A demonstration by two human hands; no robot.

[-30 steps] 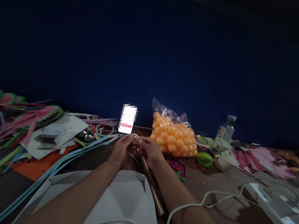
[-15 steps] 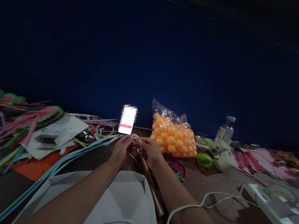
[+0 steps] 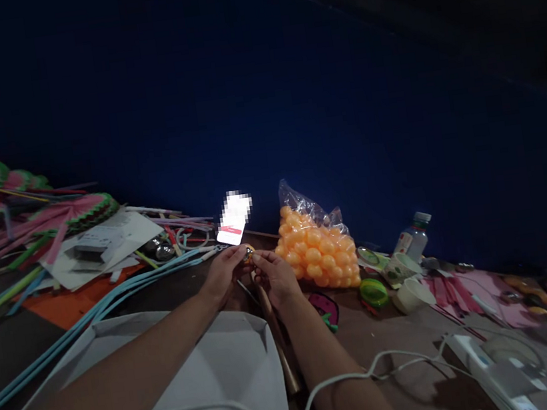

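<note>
My left hand (image 3: 223, 273) and my right hand (image 3: 275, 274) meet over the table, fingers pinched together on a small orange ball (image 3: 248, 253) with a bit of metal on it. Both hands are closed around it and hide most of it. A wooden stick (image 3: 277, 339) runs from under my hands toward me. Right behind my hands a lit phone (image 3: 234, 219) leans upright. A clear bag of orange balls (image 3: 317, 247) lies just to the right of my right hand.
Light blue strips (image 3: 91, 313), coloured paper fans (image 3: 73, 211) and white sheets (image 3: 107, 244) crowd the left. A white paper (image 3: 214, 367) lies under my forearms. To the right are a green lid (image 3: 374, 291), cups (image 3: 409, 281), a bottle (image 3: 413, 235), a white power strip (image 3: 491, 364) and cable.
Nothing has visibly changed beyond small shifts of my fingers on the ball; both hands stay in the same place.
</note>
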